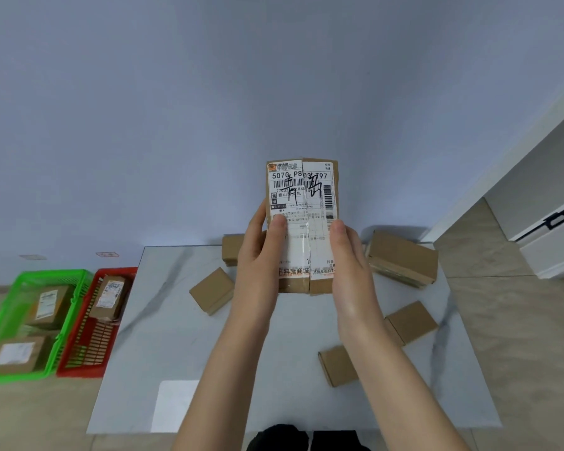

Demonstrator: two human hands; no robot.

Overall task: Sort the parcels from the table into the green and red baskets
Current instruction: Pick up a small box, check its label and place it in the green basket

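Now left hand (258,255) and right hand (349,265) are clasping the upright parcel (302,190), grips curled round it. Green basket (52,274) and red basket (88,340) are lying to its left.

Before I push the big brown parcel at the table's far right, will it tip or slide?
The big parcel lies on a broad face, so it probably slides, not tips. Its straight cardboard edges suggest stiffness. It sits near the right edge of the table, so a rightward push may drop it.
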